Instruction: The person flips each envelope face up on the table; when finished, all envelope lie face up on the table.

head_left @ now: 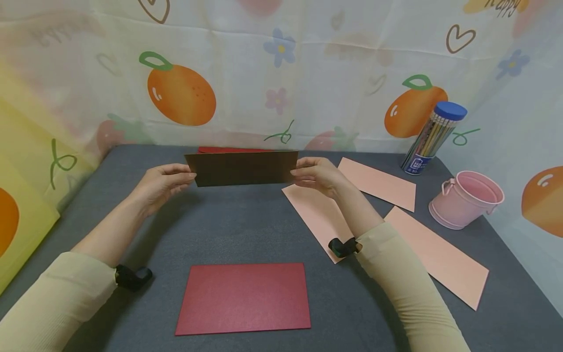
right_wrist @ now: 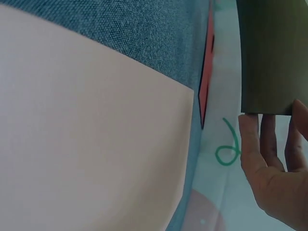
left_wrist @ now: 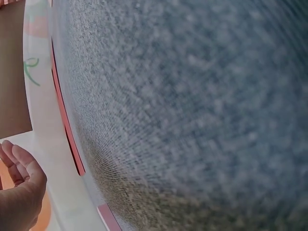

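Note:
A flat dark brown card (head_left: 246, 168) is held up above the far part of the table, its broad side facing me. My left hand (head_left: 164, 183) pinches its left end between thumb and fingers. At the opposite end, my right hand (head_left: 318, 176) grips the short edge; the right wrist view shows the fingertips along the dark brown card (right_wrist: 274, 57). Nearer to me lies a red rectangular card (head_left: 244, 298), flat on the table. Another red piece (head_left: 233, 149) shows behind the held card, mostly hidden by it.
Three pale pink sheets lie on the right: one sheet (head_left: 314, 215) under the right forearm, a second (head_left: 380, 185) farther back, a third (head_left: 444, 259) nearer. A pink bucket (head_left: 462, 205) and a blue-lidded tub of pencils (head_left: 428, 142) stand beyond them. Patterned cloth (head_left: 246, 88) hangs behind.

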Demonstrator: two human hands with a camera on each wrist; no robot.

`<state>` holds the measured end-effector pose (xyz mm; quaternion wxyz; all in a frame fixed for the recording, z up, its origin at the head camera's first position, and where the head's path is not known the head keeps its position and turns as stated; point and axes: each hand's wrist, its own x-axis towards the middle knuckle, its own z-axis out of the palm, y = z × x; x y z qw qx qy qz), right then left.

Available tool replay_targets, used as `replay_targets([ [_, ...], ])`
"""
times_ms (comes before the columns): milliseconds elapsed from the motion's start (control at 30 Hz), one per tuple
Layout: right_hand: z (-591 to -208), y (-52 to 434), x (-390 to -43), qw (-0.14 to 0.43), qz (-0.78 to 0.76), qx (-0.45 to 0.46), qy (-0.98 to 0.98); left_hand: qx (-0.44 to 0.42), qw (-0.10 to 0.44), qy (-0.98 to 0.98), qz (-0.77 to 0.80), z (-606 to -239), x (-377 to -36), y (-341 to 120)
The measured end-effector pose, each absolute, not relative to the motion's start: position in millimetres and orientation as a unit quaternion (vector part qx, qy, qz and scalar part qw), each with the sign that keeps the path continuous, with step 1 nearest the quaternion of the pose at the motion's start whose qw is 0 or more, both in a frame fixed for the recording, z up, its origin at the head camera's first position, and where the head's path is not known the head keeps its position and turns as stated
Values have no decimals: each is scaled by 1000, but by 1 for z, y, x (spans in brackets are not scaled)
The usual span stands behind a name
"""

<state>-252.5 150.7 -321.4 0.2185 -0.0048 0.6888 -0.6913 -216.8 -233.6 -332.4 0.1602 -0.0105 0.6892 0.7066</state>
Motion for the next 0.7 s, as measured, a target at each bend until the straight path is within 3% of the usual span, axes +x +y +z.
replay_targets([
  [700,-329,137,-249,196,-675,-17,711,16,166,647,744,-334,-215,-242],
])
